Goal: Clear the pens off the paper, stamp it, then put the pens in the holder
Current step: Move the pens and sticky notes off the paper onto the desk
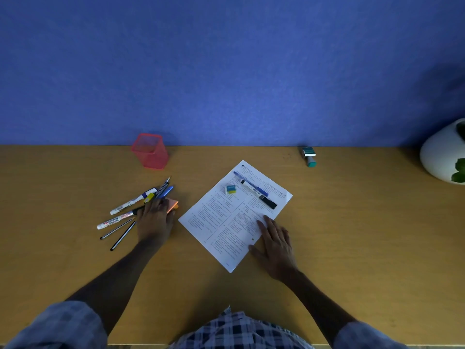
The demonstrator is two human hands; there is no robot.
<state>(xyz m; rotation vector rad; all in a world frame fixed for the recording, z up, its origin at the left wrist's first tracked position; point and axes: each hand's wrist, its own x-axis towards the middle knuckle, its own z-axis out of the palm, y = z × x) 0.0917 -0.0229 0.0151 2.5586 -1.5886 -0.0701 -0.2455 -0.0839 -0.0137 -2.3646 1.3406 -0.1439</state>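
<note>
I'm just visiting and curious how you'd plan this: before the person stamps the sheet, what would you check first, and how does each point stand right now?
1. Paper free of pens: not ok. A blue pen and a black marker lie on it.
2. Paper free of other items: not ok. A small eraser sits on it.
3. Paper held steady: ok. The right hand lies flat on its edge.
4. Stamp within reach: cannot tell. It lies on its side near the wall, untouched.
5. Holder ready: ok. It stands upright and looks empty.
6. Left hand free: not ok. It rests on the pile of pens.
</note>
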